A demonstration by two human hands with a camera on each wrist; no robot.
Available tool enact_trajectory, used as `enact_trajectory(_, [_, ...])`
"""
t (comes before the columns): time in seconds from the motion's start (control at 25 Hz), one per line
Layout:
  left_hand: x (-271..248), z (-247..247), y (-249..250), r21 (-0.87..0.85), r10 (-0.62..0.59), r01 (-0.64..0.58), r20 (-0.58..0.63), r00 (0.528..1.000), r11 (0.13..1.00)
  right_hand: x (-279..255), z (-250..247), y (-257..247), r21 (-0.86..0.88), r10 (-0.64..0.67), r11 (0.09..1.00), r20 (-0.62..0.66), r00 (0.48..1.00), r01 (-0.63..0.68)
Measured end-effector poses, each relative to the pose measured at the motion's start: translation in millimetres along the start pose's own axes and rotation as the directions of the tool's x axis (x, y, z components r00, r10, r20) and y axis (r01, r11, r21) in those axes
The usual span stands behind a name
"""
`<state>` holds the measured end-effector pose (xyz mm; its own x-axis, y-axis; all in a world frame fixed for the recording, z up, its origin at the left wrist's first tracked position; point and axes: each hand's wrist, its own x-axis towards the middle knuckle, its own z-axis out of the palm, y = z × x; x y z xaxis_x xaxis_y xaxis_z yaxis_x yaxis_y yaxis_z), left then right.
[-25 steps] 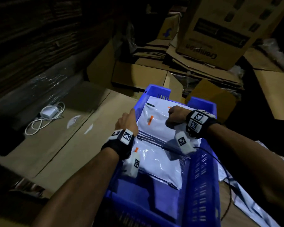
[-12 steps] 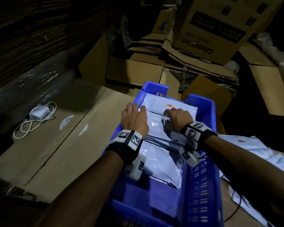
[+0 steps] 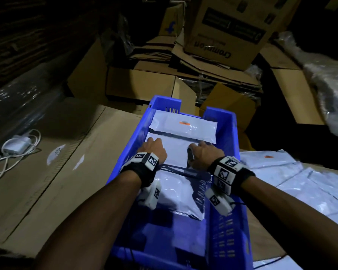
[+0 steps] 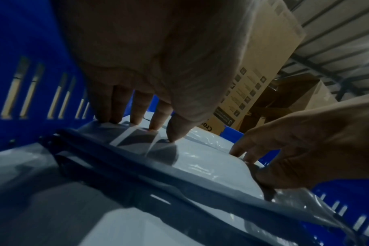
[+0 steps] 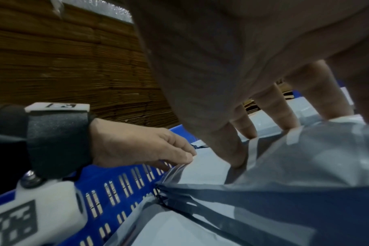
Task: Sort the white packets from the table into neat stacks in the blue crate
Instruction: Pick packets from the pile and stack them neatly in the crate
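Head view: the blue crate (image 3: pixel 225 121), rigid moulded plastic with slotted side walls, stands on flat corrugated cardboard (image 3: pixel 70 152). Inside lie glossy white packets in rows; the middle stack (image 3: pixel 176 151) shows dark layered edges along its near side. The left hand (image 3: pixel 154 151) rests on the stack's left part, the right hand (image 3: pixel 205 154) on its right part. A far packet (image 3: pixel 183 125) carries a small orange label. More white packets (image 3: pixel 293 178) lie loose on the surface right of the crate. A white charger with coiled cable (image 3: pixel 18 147) lies far left.

Left wrist view: the left hand's fingers (image 4: pixel 158 114) are extended, tips pressing the smooth film of the top packet (image 4: pixel 204 159); nothing is gripped.

Right wrist view: the right hand's fingers (image 5: pixel 276 106) are spread and straight, tips on the wrinkled packet film (image 5: pixel 305 158); its thumb lies against a fold. Grasping is not evident.
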<state>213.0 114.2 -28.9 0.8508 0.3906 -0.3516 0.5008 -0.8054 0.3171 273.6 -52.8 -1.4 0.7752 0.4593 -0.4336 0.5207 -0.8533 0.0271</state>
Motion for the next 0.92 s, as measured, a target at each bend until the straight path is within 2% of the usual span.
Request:
enact_trajectory(0.16, [0.6,4.1,-0.6,-0.031,-0.023,0.023,-0.002,1.000,0.999,2.3,1.0,-5.9,0.008,0.005,1.000,0.005,1.000,-0.005])
enact_trajectory(0.28, [-1.9,3.7,4.6,0.000,-0.004,0.004,-0.069,0.998,1.000,1.7,-3.4,-2.6,0.020,0.004,1.000,0.005,1.000,-0.004])
enact_trajectory(0.4, [-3.2,4.9,13.9,0.126,0.192,-0.174,-0.147,0.970,0.977,14.4,-32.0,10.3,0.057,-0.009,0.998,-0.058,0.998,0.013])
enact_trajectory(0.52, [-5.6,15.8,25.3,0.206,0.325,-0.304,-0.078,0.942,0.930,39.4,-60.1,18.8,0.059,-0.024,0.998,-0.156,0.987,0.034])
enact_trajectory(0.64, [-3.7,26.2,28.6,0.230,0.316,-0.301,-0.031,0.948,0.925,65.7,-62.7,18.1,0.021,-0.025,0.999,-0.159,0.987,0.029])
enact_trajectory(0.8, [0.8,31.9,25.9,0.235,0.303,-0.287,-0.035,0.952,0.929,91.7,-56.5,15.4,-0.033,-0.046,0.999,-0.106,0.993,0.043])
enact_trajectory(0.92, [3.5,33.3,25.2,0.244,0.305,-0.290,-0.022,0.952,0.925,101.5,-49.7,15.7,-0.071,-0.070,0.996,-0.129,0.989,0.061])
